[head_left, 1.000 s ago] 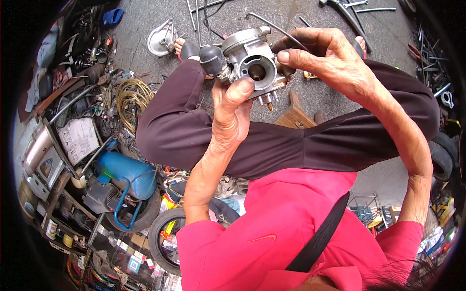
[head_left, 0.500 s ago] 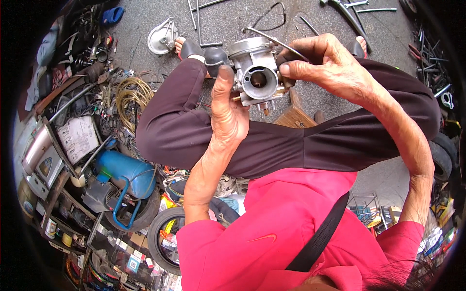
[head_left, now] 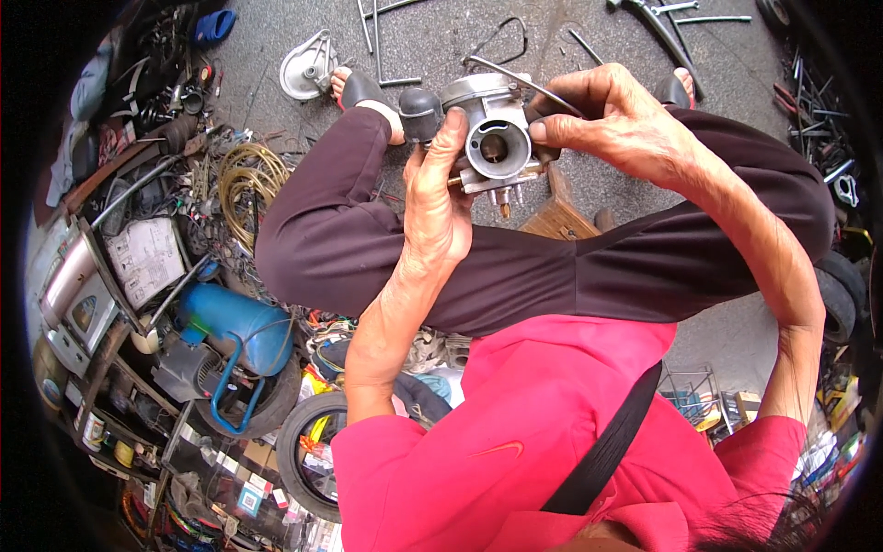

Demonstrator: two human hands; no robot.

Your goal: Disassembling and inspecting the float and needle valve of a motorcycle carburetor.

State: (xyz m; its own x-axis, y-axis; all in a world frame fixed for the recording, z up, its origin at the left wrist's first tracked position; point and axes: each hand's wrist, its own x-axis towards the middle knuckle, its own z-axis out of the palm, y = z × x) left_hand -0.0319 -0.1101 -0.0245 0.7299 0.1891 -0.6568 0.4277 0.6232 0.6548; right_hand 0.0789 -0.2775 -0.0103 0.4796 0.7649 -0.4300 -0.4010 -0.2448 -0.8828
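Note:
In front of me, above my knees, is a silver metal carburetor [head_left: 499, 170] with its round bore facing me and a brass fitting at its bottom. My left hand [head_left: 436, 207] is closed round its left side, the thumb lying up along the body. Beside that thumb is a rounded black cap [head_left: 419, 117], which looks joined to the carburetor's side. My right hand [head_left: 612, 124] is closed at the carburetor's right side, thumb against it and the other fingers partly hidden. A thin metal rod [head_left: 524, 81] crosses over the carburetor's top into my right hand's grip.
A wooden block or stool [head_left: 556, 219] stands below the carburetor. A round metal cover [head_left: 303, 66] and several metal rods lie on the grey floor. To the left are coiled yellowish hose [head_left: 244, 189], a blue compressor tank [head_left: 244, 322] and a tyre [head_left: 292, 460].
The carburetor has shifted slightly right and turned a little in my hands. My left hand has moved with it, its thumb now further right. My right hand has barely moved.

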